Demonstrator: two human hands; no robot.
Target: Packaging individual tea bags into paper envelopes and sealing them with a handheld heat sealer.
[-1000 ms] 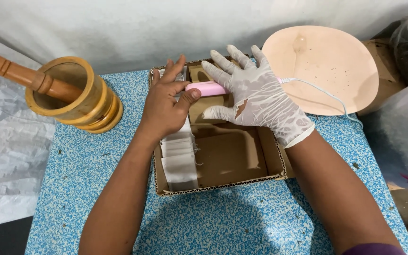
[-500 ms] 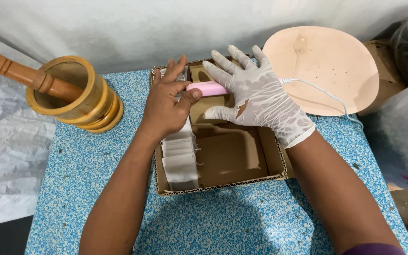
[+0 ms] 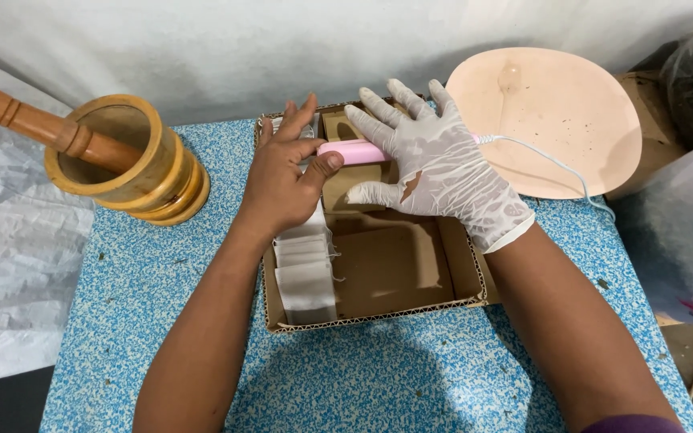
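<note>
Nothing has moved since the earlier frames: bare left hand (image 3: 282,180) pinches the pink device (image 3: 354,151) by thumb and fingers; gloved right hand (image 3: 435,164) rests flat upon it, grip released. Both lie over the cardboard box (image 3: 378,277) on the speckled worktop (image 3: 162,313), wooden mortar (image 3: 134,164) to the left.

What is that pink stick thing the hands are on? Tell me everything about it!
The pink stick is a slim, smooth bar, plastic by its look, lying sideways over the back of the open cardboard box. Only its middle stretch shows. The bare left hand pinches its left end with the thumb on top, and the gloved right hand lies flat over its right part, fingers spread. A thin white cord comes out from under the glove on the right and seems to belong to it.
</note>
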